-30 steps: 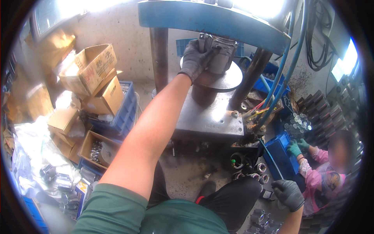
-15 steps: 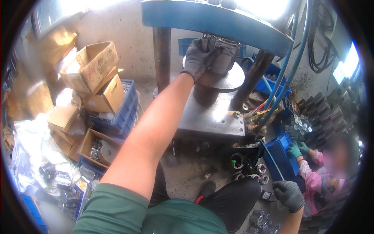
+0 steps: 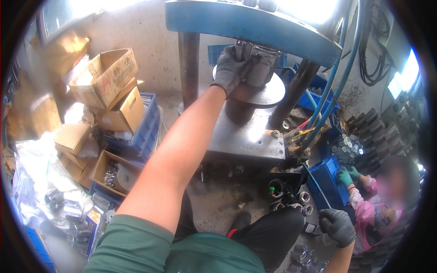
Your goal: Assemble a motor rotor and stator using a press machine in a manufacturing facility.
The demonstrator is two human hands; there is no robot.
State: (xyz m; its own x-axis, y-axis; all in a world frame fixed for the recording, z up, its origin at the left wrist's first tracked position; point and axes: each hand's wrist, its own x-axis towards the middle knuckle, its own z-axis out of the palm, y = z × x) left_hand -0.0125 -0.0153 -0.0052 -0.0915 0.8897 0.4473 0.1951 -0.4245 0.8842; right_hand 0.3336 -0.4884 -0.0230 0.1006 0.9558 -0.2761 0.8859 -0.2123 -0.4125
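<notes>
"What's just changed at your hands?"

"Hardly anything: my grey-gloved left hand (image 3: 229, 70) stays wrapped against the grey cylindrical metal housing (image 3: 262, 72), so that part keeps its place."

"And your right hand (image 3: 337, 227)?"

"Clenched, seemingly around the slim blue lever (image 3: 317, 187)'s end."

"Where's the housing?"

"On the round, shiny steel plate (image 3: 275, 92), under the thick blue press beam (image 3: 255, 25)."

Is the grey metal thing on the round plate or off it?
On: the grey metal part stands with its base against the round plate, left hand holding its side.
</notes>
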